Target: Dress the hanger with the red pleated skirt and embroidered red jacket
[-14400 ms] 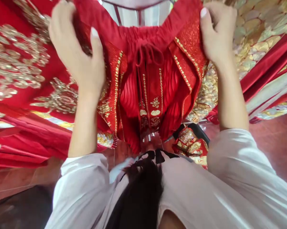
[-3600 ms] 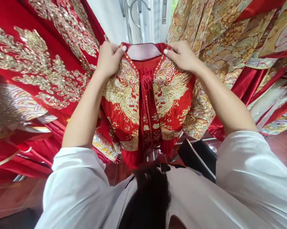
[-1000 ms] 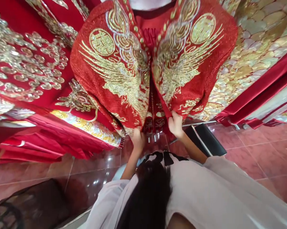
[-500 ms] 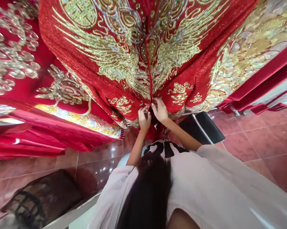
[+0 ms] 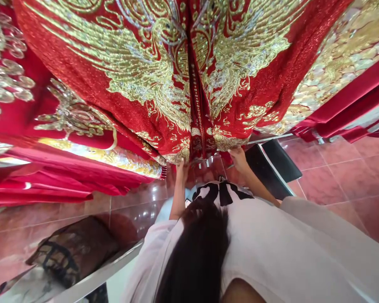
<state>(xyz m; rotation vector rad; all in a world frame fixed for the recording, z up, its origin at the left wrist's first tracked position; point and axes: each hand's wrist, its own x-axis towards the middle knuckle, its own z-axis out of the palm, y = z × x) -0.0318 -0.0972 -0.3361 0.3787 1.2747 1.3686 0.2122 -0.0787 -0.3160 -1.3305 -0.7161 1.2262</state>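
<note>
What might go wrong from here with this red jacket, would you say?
The left hand and right hand are at the hem of the red jacket; tugging too hard might strain its gold embroidery.

The jacket's sides overlap the beaded red garment and the gold-patterned garment in view; if they touch, beads could snag.

The front opening gapes, so uneven pulling might leave the halves misaligned.
</note>
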